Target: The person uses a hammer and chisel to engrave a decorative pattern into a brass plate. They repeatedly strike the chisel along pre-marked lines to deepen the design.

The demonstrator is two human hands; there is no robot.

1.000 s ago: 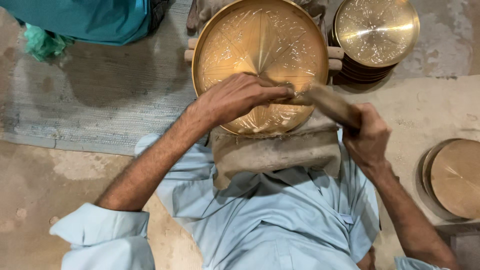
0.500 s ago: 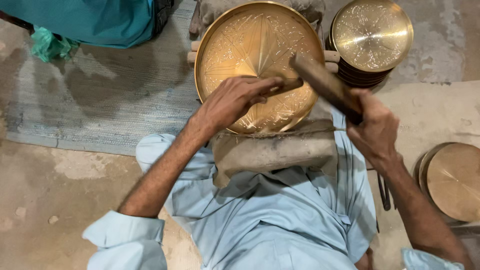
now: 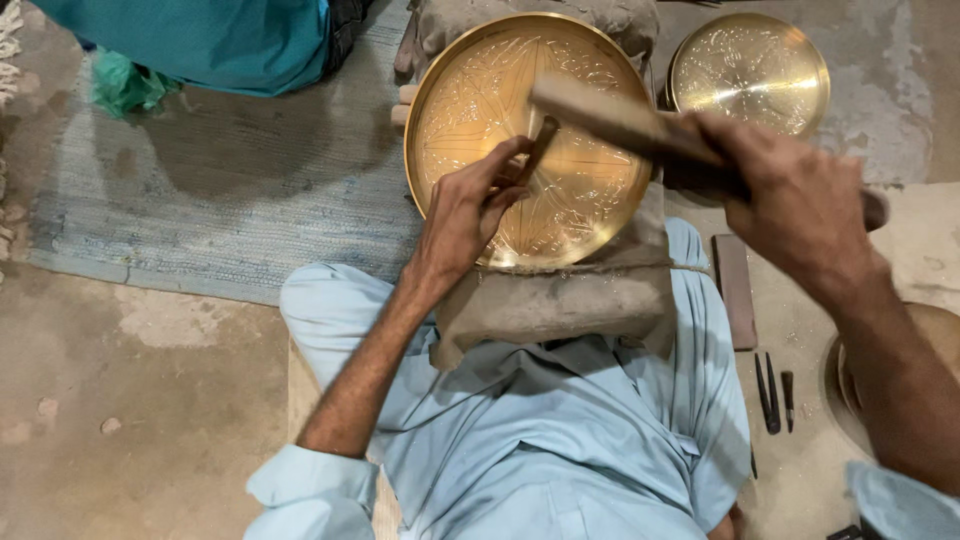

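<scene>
Mid-engraving on the brass tray [image 3: 530,140], the left hand [image 3: 465,215] pinched the chisel [image 3: 540,140] at tray centre while the right hand [image 3: 800,200], clenched around the raised mallet [image 3: 610,115], needed a square blow onto the chisel head.

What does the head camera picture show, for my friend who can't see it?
A left hand holds a chisel on an engraved brass plate, while the right hand raises a wooden mallet. Another brass plate sits nearby.

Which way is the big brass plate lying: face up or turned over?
Face up. The brass plate shows its patterned inside with the raised rim all round, and the left hand holds a punch against that surface.
</scene>
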